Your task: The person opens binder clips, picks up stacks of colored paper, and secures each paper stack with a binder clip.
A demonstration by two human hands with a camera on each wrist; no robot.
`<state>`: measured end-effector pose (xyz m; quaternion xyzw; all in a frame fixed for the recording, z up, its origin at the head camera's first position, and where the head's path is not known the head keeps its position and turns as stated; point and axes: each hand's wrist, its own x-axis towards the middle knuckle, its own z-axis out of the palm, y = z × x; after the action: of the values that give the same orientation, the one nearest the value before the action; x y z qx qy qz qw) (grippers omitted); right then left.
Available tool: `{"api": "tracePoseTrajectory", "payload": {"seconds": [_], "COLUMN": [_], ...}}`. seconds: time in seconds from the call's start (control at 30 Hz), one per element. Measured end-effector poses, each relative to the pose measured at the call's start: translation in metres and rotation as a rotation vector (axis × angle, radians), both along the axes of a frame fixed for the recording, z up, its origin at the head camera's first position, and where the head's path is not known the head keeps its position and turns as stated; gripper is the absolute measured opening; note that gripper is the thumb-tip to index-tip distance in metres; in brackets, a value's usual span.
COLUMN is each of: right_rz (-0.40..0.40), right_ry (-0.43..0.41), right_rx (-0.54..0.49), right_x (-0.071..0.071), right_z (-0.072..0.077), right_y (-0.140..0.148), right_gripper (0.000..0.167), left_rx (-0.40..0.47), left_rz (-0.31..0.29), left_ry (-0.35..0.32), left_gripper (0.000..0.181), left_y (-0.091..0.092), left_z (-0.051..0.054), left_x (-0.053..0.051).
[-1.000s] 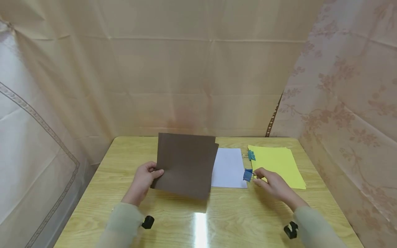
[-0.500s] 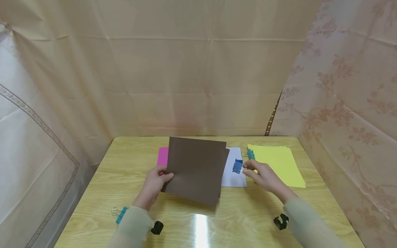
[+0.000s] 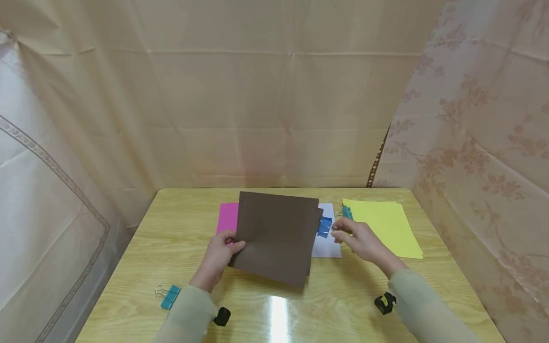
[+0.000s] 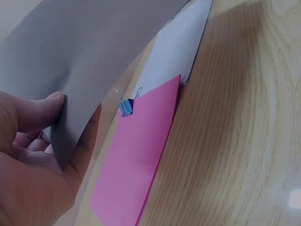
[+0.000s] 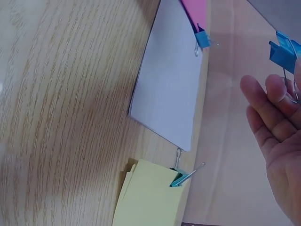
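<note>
Above the table, my left hand (image 3: pixel 224 255) pinches dark brown paper sheets (image 3: pixel 274 238) by their left edge, thumb on the front. More than one sheet shows at the right edge, slightly out of line. A blue binder clip (image 3: pixel 324 227) is in my right hand (image 3: pixel 358 238), pinched by its wire handles. The clip is close against the sheets' upper right edge in the head view; whether it touches them I cannot tell. In the right wrist view the blue clip's metal body stands above my fingertips (image 5: pixel 252 89). Behind the brown sheets lies pink paper (image 4: pixel 136 150) with a blue clip (image 4: pixel 126 107) on it.
White paper (image 5: pixel 167 75) lies on the wooden table beside the pink paper. Further right is a yellow paper stack (image 3: pixel 386 228) with a teal binder clip (image 3: pixel 347 212) on its upper left edge. A loose teal binder clip (image 3: pixel 170 297) lies near my left sleeve.
My left hand has carried the brown sheets right and slightly toward me, uncovering pink paper. My right hand has brought the blue clip left and up to the sheets' edge.
</note>
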<state>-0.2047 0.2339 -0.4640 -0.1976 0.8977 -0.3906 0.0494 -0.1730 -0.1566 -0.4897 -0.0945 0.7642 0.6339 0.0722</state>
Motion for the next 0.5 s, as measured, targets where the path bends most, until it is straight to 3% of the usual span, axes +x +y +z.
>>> {"api": "tracePoseTrajectory", "payload": {"seconds": [0.5], "right_rz": [0.023], "right_ry": [-0.129], "right_rx": [-0.043], "right_x": [-0.0010], "right_z": [0.0003], "right_y": [-0.0010], "right_gripper": [0.022], "left_rx": [0.020], "left_rz": [-0.011], "left_ry": [0.015], "left_gripper": [0.015], "left_y": [0.0075], "left_z": [-0.0018], "left_x": [0.0019]}}
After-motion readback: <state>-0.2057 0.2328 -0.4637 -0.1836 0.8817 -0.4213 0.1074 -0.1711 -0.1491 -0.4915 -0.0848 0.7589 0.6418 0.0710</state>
